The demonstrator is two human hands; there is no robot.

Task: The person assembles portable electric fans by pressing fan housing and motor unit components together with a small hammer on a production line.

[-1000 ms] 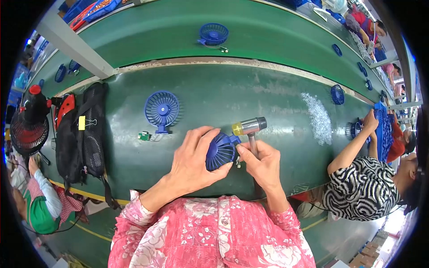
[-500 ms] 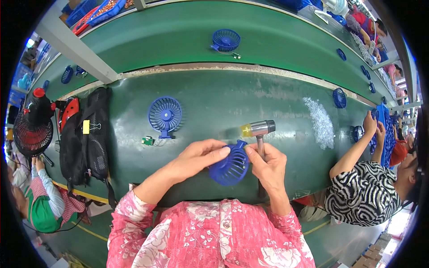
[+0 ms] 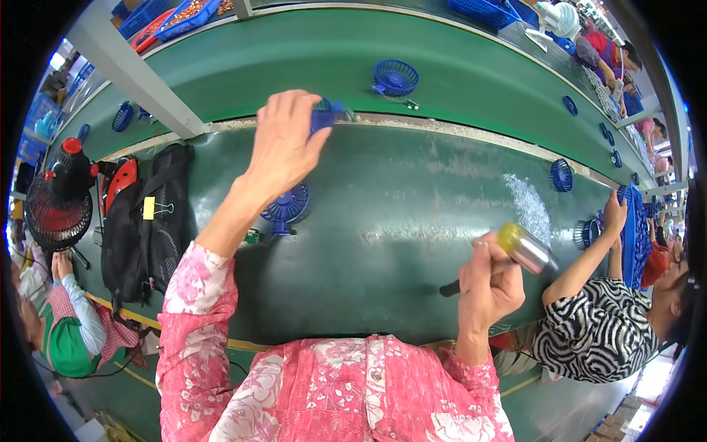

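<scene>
My left hand (image 3: 281, 140) reaches over the far edge of the worktable, its fingers closed on a blue fan housing (image 3: 322, 116) that is partly hidden and smeared by motion. Closer in, my right hand (image 3: 490, 289) grips a mallet (image 3: 529, 249) close below its head. That mallet has a yellow face at one end, a metal middle and a dark handle tip pointing left. Lying on the table by my left wrist is another blue fan housing (image 3: 289, 205), partly covered by the forearm. A small green circuit board (image 3: 252, 236) rests beside it.
Beyond the table edge runs a green conveyor belt (image 3: 309, 70) carrying several blue housings, one (image 3: 395, 78) near the middle. A black bag (image 3: 163, 221) and a black-and-red fan (image 3: 62, 199) stand at left. Small clear pieces (image 3: 527, 202) lie at right, near a co-worker's arm (image 3: 582, 265).
My left hand has carried the fan housing from in front of me up to the belt's edge. My right hand has let go of the housing, moved right and taken up the mallet.
</scene>
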